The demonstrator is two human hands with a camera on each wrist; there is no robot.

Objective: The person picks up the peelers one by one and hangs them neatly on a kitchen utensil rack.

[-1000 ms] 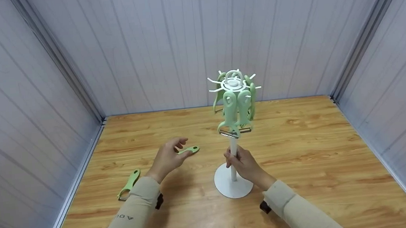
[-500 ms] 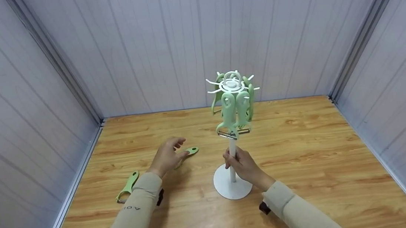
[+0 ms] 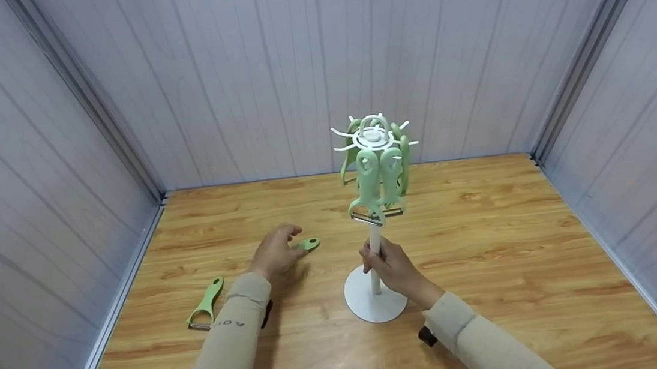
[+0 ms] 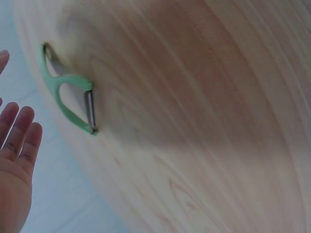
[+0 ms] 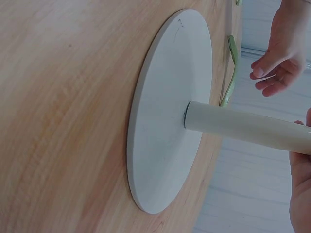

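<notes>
My right hand [image 3: 395, 268] grips the white pole of a utensil stand [image 3: 376, 283], which stands upright on its round base [image 5: 165, 111]. Several green peelers [image 3: 369, 177] hang by their handle holes from the hooks at its top. To the left, my left hand [image 3: 277, 251] hovers over a green peeler [image 3: 310, 244] lying on the table, covering part of it in the head view. The right wrist view has that hand [image 5: 282, 58] apart from the peeler [image 5: 235, 58], its fingers loosely bent. Seen from the left wrist, the peeler [image 4: 55, 84] lies beside the fingers with its metal blade visible.
Another green peeler [image 3: 212, 293] lies on the wooden table [image 3: 522, 250] at the left, close to my left sleeve [image 3: 229, 339]. Pale panel walls [image 3: 234, 79] enclose the table at the back and both sides. Some hooks [image 3: 344, 148] on the stand's left side hold nothing.
My left hand and forearm have shifted slightly right over the peeler, hiding more of it and uncovering the other peeler's blade. The right hand keeps its hold on the pole.
</notes>
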